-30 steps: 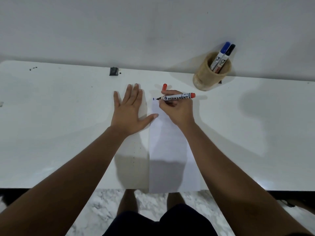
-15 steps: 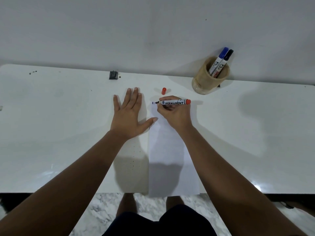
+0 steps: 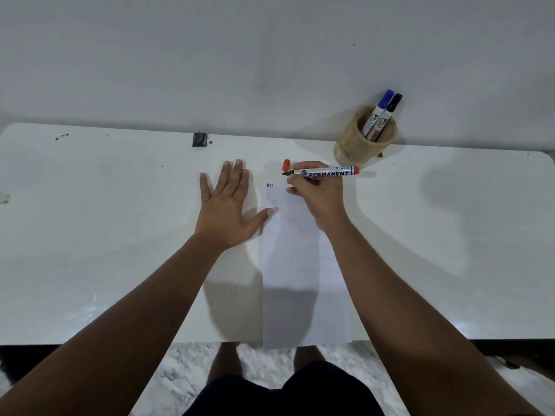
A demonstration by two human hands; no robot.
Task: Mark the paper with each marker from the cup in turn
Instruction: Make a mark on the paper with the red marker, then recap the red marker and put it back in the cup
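Note:
A white sheet of paper point(image 3: 303, 274) lies lengthwise on the white table, its near end hanging over the table's front edge. Small coloured marks point(image 3: 270, 185) sit at its far left corner. My right hand point(image 3: 318, 196) holds an uncapped red-ended permanent marker point(image 3: 329, 172) sideways, tip pointing left, just beyond the paper's far edge. The red cap point(image 3: 286, 165) stands on the table by the tip. My left hand point(image 3: 226, 205) lies flat with fingers spread, thumb touching the paper's left edge. A wooden cup point(image 3: 365, 139) at the back right holds a blue marker point(image 3: 379, 111) and a black marker point(image 3: 389, 114).
The white table point(image 3: 105, 235) runs up to a grey wall. A small black object point(image 3: 199, 139) sits at the table's back edge, left of centre. Dark specks lie at the far left. My legs and a marble floor show below the front edge.
My right hand has lifted the marker away from the paper's corner toward the cap; the marks at the corner now show. My left hand has stayed flat.

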